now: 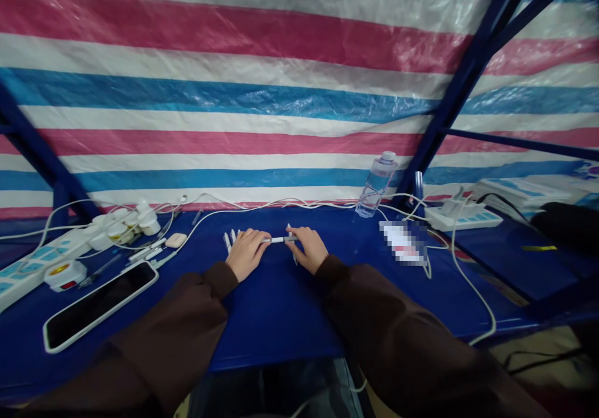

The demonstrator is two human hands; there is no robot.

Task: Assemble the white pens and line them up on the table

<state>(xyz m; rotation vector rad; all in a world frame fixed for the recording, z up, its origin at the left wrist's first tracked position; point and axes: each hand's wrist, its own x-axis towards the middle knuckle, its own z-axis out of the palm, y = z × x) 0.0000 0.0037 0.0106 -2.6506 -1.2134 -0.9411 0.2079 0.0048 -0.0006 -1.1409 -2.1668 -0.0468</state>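
A slim white pen [277, 239] with a grey end lies level between my hands, just over the blue tabletop [276, 306]. The fingers of my left hand [247, 254] close on its left end. My right hand [309, 248] pinches the grey right end between thumb and fingers. Under my right hand another white pen [295, 259] points away from me, partly covered by the fingers. Several white pens [227, 241] lie side by side just left of my left hand, which hides part of them.
At left are a white phone [100, 306], a power strip [47, 259] with chargers and a small pale case [176, 240]. A water bottle [375, 184] stands at the back right, near another power strip [463, 216]. White cables run along the back before a striped tarp [262, 106].
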